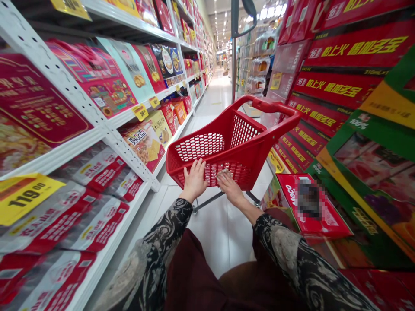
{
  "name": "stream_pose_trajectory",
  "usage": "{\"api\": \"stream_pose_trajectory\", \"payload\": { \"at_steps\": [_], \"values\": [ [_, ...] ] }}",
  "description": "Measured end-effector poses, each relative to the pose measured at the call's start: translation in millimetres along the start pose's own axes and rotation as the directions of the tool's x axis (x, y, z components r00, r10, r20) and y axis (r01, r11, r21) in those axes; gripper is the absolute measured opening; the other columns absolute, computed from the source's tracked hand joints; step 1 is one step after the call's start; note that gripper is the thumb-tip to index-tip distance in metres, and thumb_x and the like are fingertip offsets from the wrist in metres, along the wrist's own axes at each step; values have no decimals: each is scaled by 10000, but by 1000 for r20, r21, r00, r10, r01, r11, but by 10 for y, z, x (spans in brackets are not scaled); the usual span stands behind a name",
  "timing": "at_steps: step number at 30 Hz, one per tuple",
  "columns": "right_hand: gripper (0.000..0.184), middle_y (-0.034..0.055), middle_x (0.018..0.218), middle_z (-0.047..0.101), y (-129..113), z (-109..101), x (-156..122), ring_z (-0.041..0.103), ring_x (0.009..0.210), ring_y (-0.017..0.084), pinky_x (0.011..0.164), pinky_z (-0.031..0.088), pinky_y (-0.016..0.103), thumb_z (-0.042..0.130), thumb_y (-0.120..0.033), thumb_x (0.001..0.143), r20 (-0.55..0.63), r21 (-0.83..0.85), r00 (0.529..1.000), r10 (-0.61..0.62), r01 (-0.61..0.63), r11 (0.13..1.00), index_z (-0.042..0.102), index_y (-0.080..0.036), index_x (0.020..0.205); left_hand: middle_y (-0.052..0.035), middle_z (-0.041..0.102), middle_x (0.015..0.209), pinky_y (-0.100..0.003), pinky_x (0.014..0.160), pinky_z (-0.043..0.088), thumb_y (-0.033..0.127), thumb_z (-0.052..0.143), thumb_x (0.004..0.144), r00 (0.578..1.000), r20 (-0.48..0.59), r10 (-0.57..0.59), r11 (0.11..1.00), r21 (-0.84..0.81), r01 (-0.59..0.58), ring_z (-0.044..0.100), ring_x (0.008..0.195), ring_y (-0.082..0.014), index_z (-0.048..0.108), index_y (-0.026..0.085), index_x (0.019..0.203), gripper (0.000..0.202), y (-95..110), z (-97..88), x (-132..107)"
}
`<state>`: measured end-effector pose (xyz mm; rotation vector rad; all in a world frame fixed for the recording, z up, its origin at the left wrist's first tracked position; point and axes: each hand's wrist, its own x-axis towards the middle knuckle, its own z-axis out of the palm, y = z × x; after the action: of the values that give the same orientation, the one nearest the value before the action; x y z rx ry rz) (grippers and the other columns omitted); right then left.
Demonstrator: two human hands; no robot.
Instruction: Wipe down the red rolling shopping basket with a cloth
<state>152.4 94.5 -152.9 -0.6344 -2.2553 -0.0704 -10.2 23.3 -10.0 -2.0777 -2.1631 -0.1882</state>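
Observation:
A red plastic shopping cart (pixel 246 172) with perforated basket walls stands on the floor in front of me. My left hand (pixel 195 180) rests against the near side of the basket, fingers stretched out and nothing visible in them. To its right, my right hand (pixel 232 190) presses a small crumpled pale cloth (pixel 223 174) to the same perforated wall. Part of the cloth is hidden under the fingers. As far as I can see through its mouth, the basket's inside shows only red plastic.
White shelving (pixel 126 160) on the left carries boxed snacks and wrapped bottle packs (pixel 100 220). Stacked red drink cartons (pixel 350 86) and green boxes (pixel 366 190) line the right side closely. A grey pole (pixel 234 69) rises behind the cart, where a tiled aisle (pixel 220 86) runs away.

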Motion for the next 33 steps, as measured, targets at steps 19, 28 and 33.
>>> {"api": "stream_pose_trajectory", "payload": {
  "at_steps": [19, 28, 33],
  "values": [
    [303, 112, 1307, 542, -226, 84, 244, 346, 1335, 243, 1048, 377, 499, 474, -94, 888, 187, -21, 981, -51, 55, 998, 616, -156, 1148, -123, 184, 1522, -575, 1104, 161, 215, 511, 724, 994, 18, -112, 993, 24, 112, 152, 1407, -261, 187, 130, 1438, 789, -363, 14, -216],
    [350, 55, 1383, 471, -401, -328, 926, 153, 1404, 162, 1161, 246, 414, 378, -116, 938, -193, 23, 977, -92, 99, 995, 565, -165, 1229, -145, 201, 1516, -603, 1078, 210, 225, 510, 738, 950, 12, -312, 948, -52, 313, 166, 1401, -292, 181, 136, 1439, 779, -600, 23, -314],
    [327, 52, 1361, 497, -446, 14, 830, 192, 1394, 174, 1145, 254, 443, 395, -133, 937, -45, 7, 996, -81, 81, 997, 600, -207, 1180, -137, 181, 1523, -604, 1081, 198, 226, 533, 722, 960, 18, -280, 959, -47, 281, 145, 1406, -289, 159, 153, 1446, 818, -620, 84, -371]
  ]
}}
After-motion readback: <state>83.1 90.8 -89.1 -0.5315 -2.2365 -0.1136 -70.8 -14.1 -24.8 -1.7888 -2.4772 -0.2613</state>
